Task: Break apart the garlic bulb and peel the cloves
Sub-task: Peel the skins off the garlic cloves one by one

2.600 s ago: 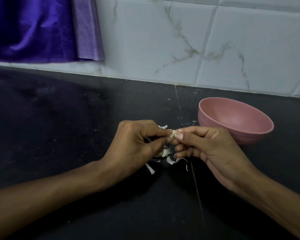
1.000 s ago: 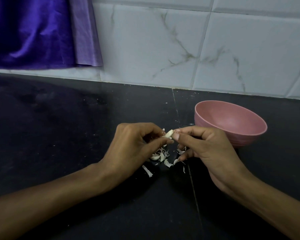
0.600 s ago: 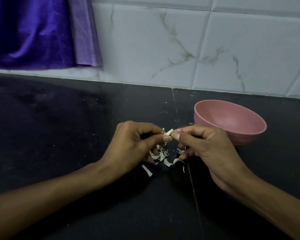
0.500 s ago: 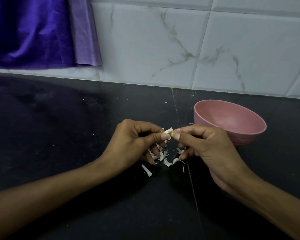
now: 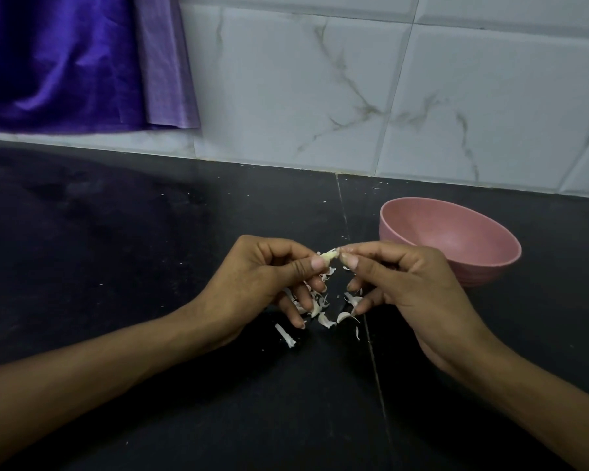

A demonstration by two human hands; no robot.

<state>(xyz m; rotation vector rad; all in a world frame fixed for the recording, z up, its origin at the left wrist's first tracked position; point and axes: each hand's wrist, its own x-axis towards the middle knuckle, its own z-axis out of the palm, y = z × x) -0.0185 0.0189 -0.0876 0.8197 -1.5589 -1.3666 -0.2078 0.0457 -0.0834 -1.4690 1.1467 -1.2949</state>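
A small pale garlic clove (image 5: 329, 255) is held just above the black counter between both hands. My left hand (image 5: 259, 283) pinches its near end between thumb and forefinger. My right hand (image 5: 402, 283) pinches the far tip with thumb and forefinger. Several white scraps of garlic skin (image 5: 323, 309) lie on the counter under the hands, with one longer strip (image 5: 284, 334) off to the left. The rest of the bulb is not visible.
A pink bowl (image 5: 490, 266) stands on the counter right behind my right hand, its visible inside bare. The black counter (image 5: 116, 249) runs back to a white marble-tiled wall (image 5: 354, 96). Purple cloth (image 5: 65, 62) hangs at the upper left.
Both hands stay in place, working the clove between the fingertips. My left lower fingers have spread open, and more skin scraps show on the counter beneath.
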